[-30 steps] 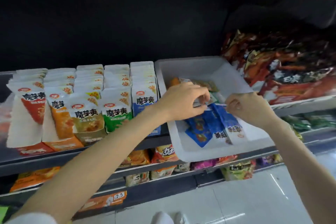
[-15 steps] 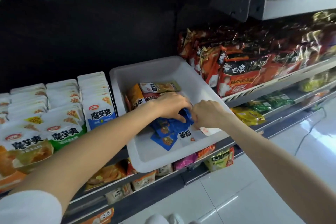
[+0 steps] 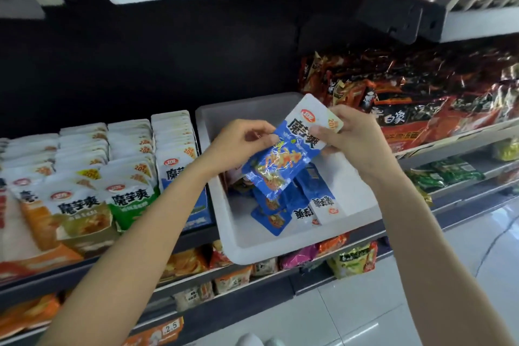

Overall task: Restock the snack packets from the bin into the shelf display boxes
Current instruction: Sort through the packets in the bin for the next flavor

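Note:
A white plastic bin [image 3: 280, 247] rests on the shelf edge with several blue and white snack packets [image 3: 303, 205] lying in it. Above the bin I hold a small stack of blue and white packets [image 3: 283, 154] between both hands. My left hand [image 3: 238, 146] pinches the stack's left edge. My right hand [image 3: 351, 132] grips its white upper end, thumb on the front. To the left stand the shelf display boxes [image 3: 112, 177], filled with rows of white packets with orange, tan, green and blue fronts.
Red and black noodle bags [image 3: 421, 101] fill the shelf to the right of the bin. Lower shelves hold more packets, with a price tag [image 3: 171, 326] at the front. White bags hang above. The pale tiled floor [image 3: 379, 312] lies below.
Both hands have risen out of the bin with a stack of blue packets that they had gathered inside it. The view has swung to the right along the shelf.

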